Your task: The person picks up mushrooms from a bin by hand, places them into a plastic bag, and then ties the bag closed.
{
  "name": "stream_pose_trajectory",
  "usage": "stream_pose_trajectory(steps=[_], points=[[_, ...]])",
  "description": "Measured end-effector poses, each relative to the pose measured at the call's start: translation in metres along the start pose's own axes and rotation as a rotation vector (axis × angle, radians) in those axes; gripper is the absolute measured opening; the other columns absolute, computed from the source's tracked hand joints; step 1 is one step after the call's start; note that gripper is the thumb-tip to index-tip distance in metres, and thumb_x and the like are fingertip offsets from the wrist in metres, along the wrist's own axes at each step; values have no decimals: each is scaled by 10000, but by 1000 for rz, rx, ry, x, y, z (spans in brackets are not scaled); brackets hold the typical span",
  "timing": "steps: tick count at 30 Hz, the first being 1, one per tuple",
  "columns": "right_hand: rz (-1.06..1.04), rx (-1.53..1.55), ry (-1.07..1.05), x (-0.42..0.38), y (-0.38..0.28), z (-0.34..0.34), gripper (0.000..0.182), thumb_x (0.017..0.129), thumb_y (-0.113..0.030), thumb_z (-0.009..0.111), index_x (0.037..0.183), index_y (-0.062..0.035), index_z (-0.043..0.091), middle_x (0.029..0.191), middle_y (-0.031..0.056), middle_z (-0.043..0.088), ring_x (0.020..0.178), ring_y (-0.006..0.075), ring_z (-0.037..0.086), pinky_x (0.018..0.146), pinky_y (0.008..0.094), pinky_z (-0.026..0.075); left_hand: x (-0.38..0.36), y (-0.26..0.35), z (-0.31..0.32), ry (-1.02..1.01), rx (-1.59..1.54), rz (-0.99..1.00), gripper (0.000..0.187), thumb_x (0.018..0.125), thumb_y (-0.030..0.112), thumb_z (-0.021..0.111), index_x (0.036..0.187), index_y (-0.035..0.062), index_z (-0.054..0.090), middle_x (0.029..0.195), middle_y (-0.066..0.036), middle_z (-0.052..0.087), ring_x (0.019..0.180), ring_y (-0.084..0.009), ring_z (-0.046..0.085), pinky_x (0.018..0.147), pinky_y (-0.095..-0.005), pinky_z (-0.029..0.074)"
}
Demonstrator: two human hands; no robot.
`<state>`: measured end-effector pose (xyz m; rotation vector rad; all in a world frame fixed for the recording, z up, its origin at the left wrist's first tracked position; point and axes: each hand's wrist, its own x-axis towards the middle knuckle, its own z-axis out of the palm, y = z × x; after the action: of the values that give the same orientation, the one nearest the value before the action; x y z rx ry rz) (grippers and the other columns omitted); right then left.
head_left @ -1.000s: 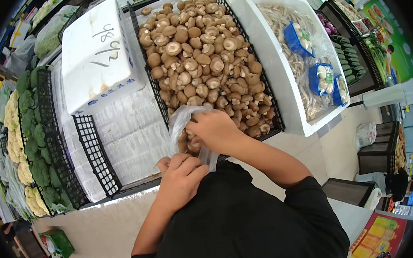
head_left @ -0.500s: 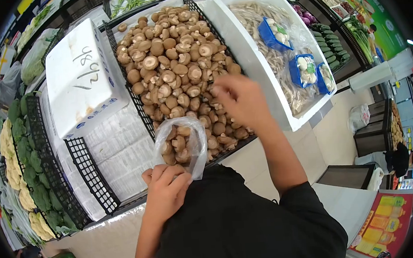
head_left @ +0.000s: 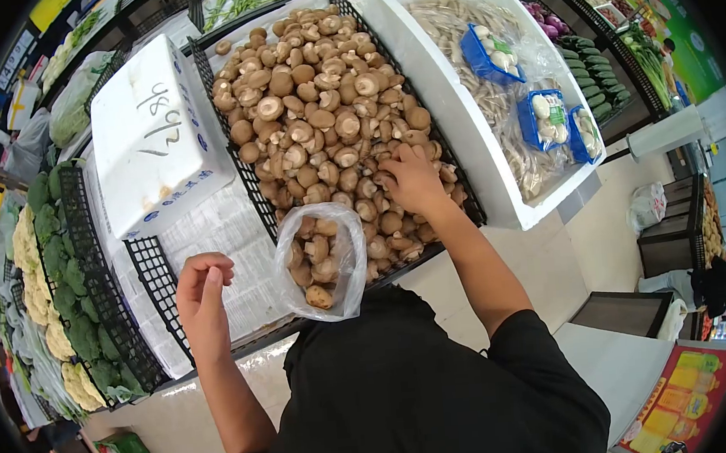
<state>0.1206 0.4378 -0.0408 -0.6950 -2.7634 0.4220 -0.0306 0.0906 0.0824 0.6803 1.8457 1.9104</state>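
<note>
Brown shiitake mushrooms (head_left: 306,129) fill a black plastic crate (head_left: 245,169) in front of me. My right hand (head_left: 414,181) is down on the lower right of the heap, its fingers curled over a mushroom that they partly hide. A clear plastic bag (head_left: 349,290) with several mushrooms (head_left: 320,267) inside stands with its mouth open at the crate's near edge; neither hand touches it. To the left of the bag, my left hand (head_left: 203,292) hovers over the white-lined counter, fingers loosely bent, thumb apart, nothing in it.
A white foam box (head_left: 150,132) with handwriting stands left of the crate. On the right, another foam box (head_left: 508,199) holds pale mushrooms and blue packs (head_left: 542,121). Broccoli (head_left: 68,281) and cauliflower (head_left: 33,258) lie far left. A person (head_left: 708,286) is at the far right.
My left hand has let go of the bag and moved left. My right hand has come down onto the mushrooms. The bag's contents show more fully, with a mushroom near its lower edge.
</note>
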Motion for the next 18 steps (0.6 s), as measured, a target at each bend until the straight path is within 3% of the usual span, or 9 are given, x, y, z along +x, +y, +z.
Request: stream_pose_trajectory(steps=[7,8,11,12,15,18], points=[[-30,152,194,-6,1,1,245,861,-76,664,1102,-99,698,1065,105,576,1046,347,514,941,446,450,-14,-22,6,-41,5,-147,92,989,118,577,985,42,630,934,-14,633,851,-95,544,807,-253,434],[-22,169,244,-8,2,0,231,931,-93,632,1157,-83,678,1061,96,619,1031,307,568,913,421,469,-15,-23,6,-47,19,-149,97,992,124,580,990,38,625,929,-12,631,855,-96,549,807,-253,434],[309,877,112,-11,-3,-8,251,1010,-171,589,1219,-38,634,1092,74,654,1037,235,607,869,366,497,-17,-23,6,-31,22,-156,96,993,120,581,996,33,621,931,-11,627,856,-94,544,816,-254,434],[335,1047,102,-13,-8,-15,307,1053,-233,543,1252,-6,601,1073,52,669,951,149,629,788,301,516,-17,-22,7,-17,32,-150,89,989,109,582,999,30,620,929,-11,624,857,-96,543,820,-254,434],[448,1533,-71,-23,-35,-49,307,1052,-222,538,1264,-8,595,1036,30,668,854,112,619,741,270,516,-15,-15,14,23,86,-91,71,978,76,585,1004,19,618,926,-11,615,859,-100,540,830,-257,436],[346,1588,-100,-31,-61,-59,269,1053,-201,525,1206,-5,628,993,32,668,794,88,601,709,245,504,-10,-4,27,42,223,23,77,929,29,625,1003,6,620,915,-34,612,860,-124,547,843,-260,434]])
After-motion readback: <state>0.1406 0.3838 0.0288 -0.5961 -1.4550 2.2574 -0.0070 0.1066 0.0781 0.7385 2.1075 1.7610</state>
